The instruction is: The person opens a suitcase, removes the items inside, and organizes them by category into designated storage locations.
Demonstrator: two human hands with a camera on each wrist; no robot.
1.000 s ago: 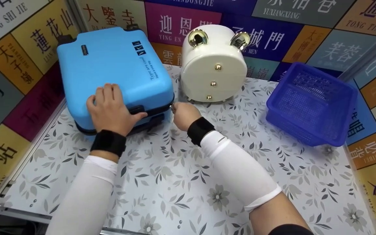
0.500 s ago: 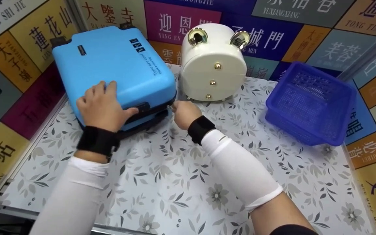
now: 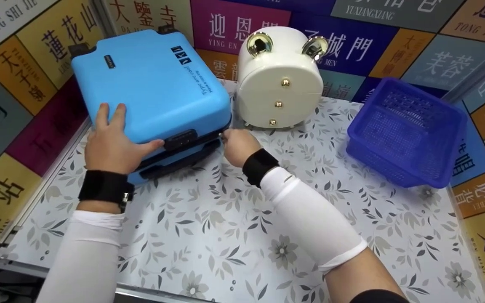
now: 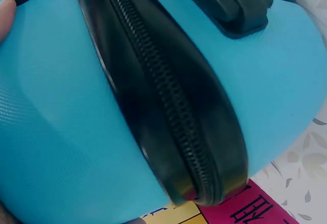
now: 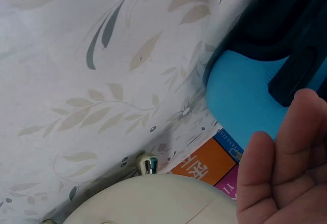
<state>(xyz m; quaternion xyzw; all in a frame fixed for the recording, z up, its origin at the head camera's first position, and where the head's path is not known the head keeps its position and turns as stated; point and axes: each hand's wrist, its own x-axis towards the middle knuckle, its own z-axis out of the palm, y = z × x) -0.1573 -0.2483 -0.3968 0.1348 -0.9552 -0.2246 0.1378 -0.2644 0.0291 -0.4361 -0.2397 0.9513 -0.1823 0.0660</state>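
Since the zip runs along the near edge of the blue suitcase, what counts is how the right hand sits to that line. Case lies flat on the patterned table, left of and beyond the right hand, wheels at the far end, lock on the edge facing the person. Can't judge its longer side at this angle; the near edge runs slantwise, right end farther off. Right hand is at that right end, fingers curled and pinching a small metal tab, which I read as the zip pull; the grip itself is partly hidden. Left hand is at the other end of the edge, fingers spread on the shell, thumb out toward the lock; looks like bracing. Left wrist view shows the zipper in its black band, teeth apparently meshed there. So right hand is nearer the pull, left is nearer the edge's left end; a pull would want to follow the slanted seam, not cut across it. Watch the white container: it stands just beyond the right hand, close by the case corner, so room looks tight on that side.
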